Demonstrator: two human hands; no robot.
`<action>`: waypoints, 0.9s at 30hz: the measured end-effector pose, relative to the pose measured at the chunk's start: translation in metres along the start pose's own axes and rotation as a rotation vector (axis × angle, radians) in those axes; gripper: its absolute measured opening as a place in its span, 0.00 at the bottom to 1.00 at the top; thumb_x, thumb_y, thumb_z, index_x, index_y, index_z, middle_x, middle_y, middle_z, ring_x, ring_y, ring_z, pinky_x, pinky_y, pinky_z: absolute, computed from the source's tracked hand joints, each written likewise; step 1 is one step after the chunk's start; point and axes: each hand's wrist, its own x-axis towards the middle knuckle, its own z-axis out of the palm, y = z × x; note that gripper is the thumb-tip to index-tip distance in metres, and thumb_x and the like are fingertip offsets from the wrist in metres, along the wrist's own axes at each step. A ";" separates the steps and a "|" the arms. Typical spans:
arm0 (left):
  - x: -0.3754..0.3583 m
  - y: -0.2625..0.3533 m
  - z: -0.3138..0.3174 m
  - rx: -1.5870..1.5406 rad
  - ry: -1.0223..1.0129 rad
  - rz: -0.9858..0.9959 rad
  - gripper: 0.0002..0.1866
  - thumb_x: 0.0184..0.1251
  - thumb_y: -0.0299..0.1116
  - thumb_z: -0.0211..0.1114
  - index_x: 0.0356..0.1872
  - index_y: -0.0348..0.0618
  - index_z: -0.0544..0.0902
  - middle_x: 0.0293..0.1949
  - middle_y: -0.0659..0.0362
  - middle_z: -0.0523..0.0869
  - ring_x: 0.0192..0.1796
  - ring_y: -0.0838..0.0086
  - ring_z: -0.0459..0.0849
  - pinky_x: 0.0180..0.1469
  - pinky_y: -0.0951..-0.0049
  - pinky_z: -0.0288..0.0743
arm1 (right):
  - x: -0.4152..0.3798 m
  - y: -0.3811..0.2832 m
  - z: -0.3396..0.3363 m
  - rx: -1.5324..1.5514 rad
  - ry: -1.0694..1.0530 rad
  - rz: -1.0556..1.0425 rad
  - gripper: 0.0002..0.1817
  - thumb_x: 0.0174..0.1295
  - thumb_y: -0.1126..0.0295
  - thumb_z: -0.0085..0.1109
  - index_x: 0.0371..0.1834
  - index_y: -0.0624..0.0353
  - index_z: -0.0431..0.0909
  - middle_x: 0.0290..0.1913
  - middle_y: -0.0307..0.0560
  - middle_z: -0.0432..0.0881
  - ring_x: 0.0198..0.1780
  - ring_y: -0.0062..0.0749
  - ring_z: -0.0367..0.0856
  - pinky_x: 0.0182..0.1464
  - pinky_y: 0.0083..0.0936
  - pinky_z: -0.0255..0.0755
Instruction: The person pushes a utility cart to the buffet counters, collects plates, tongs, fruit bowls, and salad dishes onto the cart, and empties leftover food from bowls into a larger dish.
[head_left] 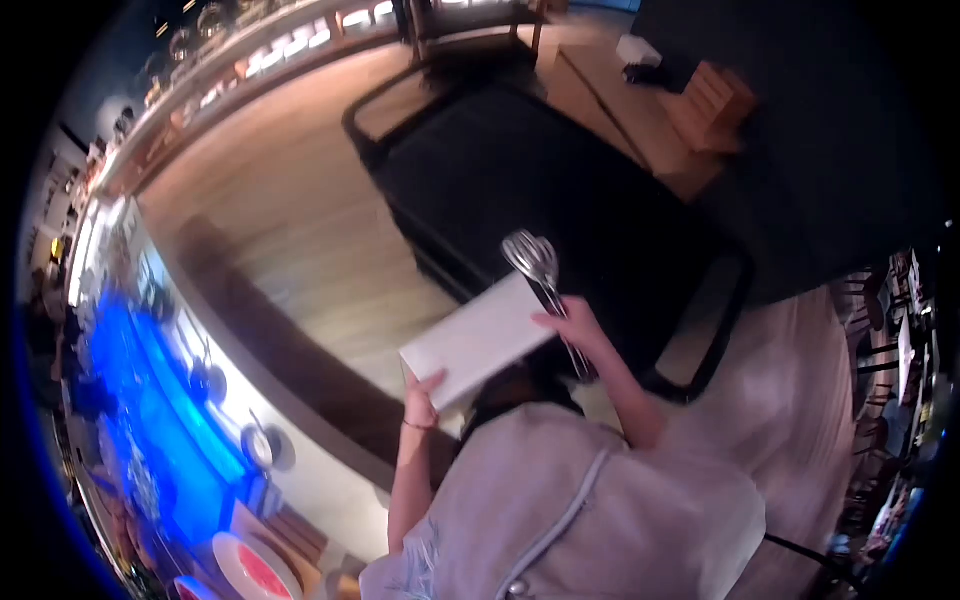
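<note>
A white rectangular board or tray (478, 335) is held in front of my body, tilted. My left hand (421, 400) grips its near left corner, the thumb lying on top. At its far right end, my right hand (572, 325) is closed round the dark handle of metal tongs (530, 258). The tongs' rounded wire-like heads point away from me, past the board's edge. Whether my right fingers also press on the board is unclear. Under both hands lies the black top of a cart (490, 150).
To the left runs a white counter (240, 400) with a blue-lit display (150, 410). A plate with red food (257, 568) sits at the lower left. A wooden block (712, 105) stands on a wooden table (640, 120) at the upper right. Chairs line the far right.
</note>
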 end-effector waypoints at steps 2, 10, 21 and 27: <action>0.014 0.013 -0.014 0.091 -0.087 -0.069 0.23 0.49 0.22 0.58 0.50 0.35 0.67 0.42 0.52 0.76 0.42 0.63 0.78 0.42 0.65 0.76 | -0.009 0.010 0.011 0.082 0.070 0.073 0.14 0.44 0.62 0.66 0.19 0.59 0.73 0.14 0.32 0.69 0.12 0.13 0.62 0.14 0.13 0.54; 0.070 0.069 -0.018 0.310 -0.135 -0.137 0.22 0.51 0.20 0.59 0.51 0.35 0.67 0.44 0.53 0.76 0.46 0.65 0.77 0.45 0.66 0.74 | 0.023 0.043 0.060 0.284 0.245 0.236 0.14 0.42 0.64 0.68 0.20 0.61 0.72 0.13 0.33 0.68 0.12 0.14 0.62 0.14 0.14 0.53; 0.164 0.163 -0.030 0.113 0.002 -0.086 0.26 0.46 0.18 0.58 0.51 0.36 0.66 0.44 0.52 0.76 0.45 0.64 0.77 0.47 0.66 0.73 | 0.149 -0.067 0.089 0.263 0.019 0.190 0.16 0.42 0.62 0.68 0.20 0.62 0.73 0.17 0.34 0.70 0.16 0.14 0.64 0.16 0.15 0.56; 0.215 0.269 -0.104 0.025 0.073 0.061 0.28 0.43 0.22 0.56 0.52 0.34 0.64 0.45 0.50 0.75 0.43 0.61 0.78 0.35 0.66 0.78 | 0.237 -0.166 0.199 0.203 -0.126 0.069 0.16 0.43 0.62 0.68 0.20 0.63 0.73 0.16 0.34 0.70 0.16 0.14 0.64 0.17 0.16 0.58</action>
